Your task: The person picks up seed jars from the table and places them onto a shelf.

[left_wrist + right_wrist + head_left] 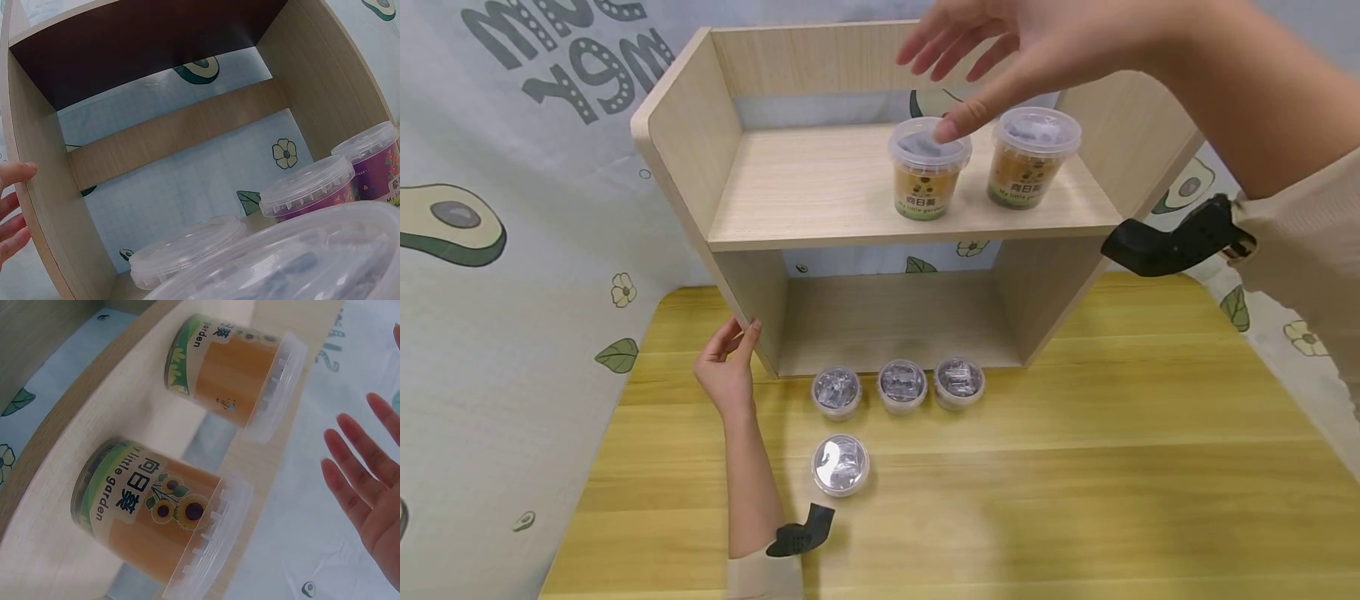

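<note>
A pale wooden two-tier shelf [917, 242] stands before me. My left hand [730, 367] holds the front edge of its left side panel; in the left wrist view the thumb [25, 171] lies on that edge, the other fingers outside. My right hand [1037, 42] hovers with spread fingers above the upper tier, holding nothing. Beneath its thumb stands an upright clear-lidded cup [925, 179] with an orange-and-green sunflower label. To the right is a matching cup [1030, 167]. In the right wrist view, the hand [375, 494] is apart from both cups.
Several lidded cups stand on the wood-grain table: a left cup [837, 392], middle cup [902, 385] and right cup [958, 382] line the shelf's front, with another cup [840, 465] nearer me. Purple labels show on a cup [312, 190]. An avocado-print cloth [535, 333] hangs behind.
</note>
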The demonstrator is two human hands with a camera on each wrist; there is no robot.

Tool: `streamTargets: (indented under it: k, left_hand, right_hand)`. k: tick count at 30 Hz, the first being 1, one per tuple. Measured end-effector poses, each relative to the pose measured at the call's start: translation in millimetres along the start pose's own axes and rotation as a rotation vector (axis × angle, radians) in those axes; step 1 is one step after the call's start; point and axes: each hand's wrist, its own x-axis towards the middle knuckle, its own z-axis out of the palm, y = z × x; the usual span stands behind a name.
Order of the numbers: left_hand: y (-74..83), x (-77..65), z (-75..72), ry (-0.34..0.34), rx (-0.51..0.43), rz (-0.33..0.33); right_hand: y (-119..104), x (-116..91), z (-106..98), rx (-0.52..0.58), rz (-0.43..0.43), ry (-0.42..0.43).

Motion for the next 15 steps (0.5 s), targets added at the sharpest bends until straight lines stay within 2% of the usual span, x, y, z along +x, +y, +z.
streamTargets:
  k: [8,15]
  left_hand:
    - [-1.3,0.9,-0.8,-0.001,-0.012,-0.005]
    - [0.3,1.9,-1.7,0.005,-0.003,-0.013]
  right_hand:
    - [-9,-11,7,-0.031,-0.065,0.011]
    - [-33,-24,18,0.007,-0.203,-0.005]
